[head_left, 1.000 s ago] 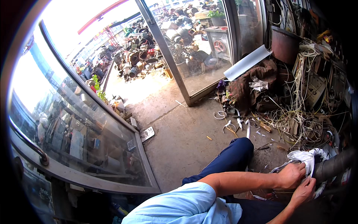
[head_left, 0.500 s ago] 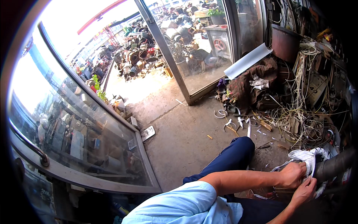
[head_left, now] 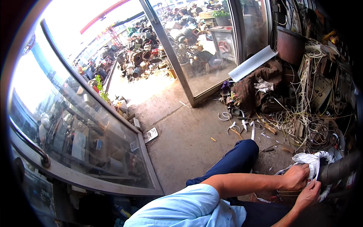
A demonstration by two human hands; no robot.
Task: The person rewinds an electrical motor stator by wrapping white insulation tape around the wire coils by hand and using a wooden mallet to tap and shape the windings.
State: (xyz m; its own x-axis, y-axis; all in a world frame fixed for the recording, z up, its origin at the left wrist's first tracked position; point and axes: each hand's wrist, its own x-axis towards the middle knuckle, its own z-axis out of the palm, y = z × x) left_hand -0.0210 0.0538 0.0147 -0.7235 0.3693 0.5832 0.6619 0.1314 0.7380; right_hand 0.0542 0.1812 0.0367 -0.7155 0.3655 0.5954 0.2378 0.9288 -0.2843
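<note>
At the lower right, my left hand (head_left: 295, 178) is closed with its fingers against a white-wrapped bundle (head_left: 312, 159) that curves like a ring. Just below it, my right hand (head_left: 309, 193) pinches a narrow white strip (head_left: 317, 170), which runs up beside the bundle. The two hands are close together, almost touching at the fingertips. A dark round cylinder (head_left: 336, 169) lies right of the bundle, partly lost in shadow. What is inside the wrapping, and the strip's far end, I cannot make out.
Tangled wires (head_left: 306, 109) and scrap pile up on the right, below a brown pot (head_left: 290, 45). A brown cloth (head_left: 261, 81) carries a white glove. White strip scraps (head_left: 252, 130) litter the concrete floor (head_left: 181, 140). A glass door (head_left: 83, 140) stands open at left.
Both hands stay nearly in place on the white bundle and strip, with only slight finger movement. The whole view has shifted a little.
</note>
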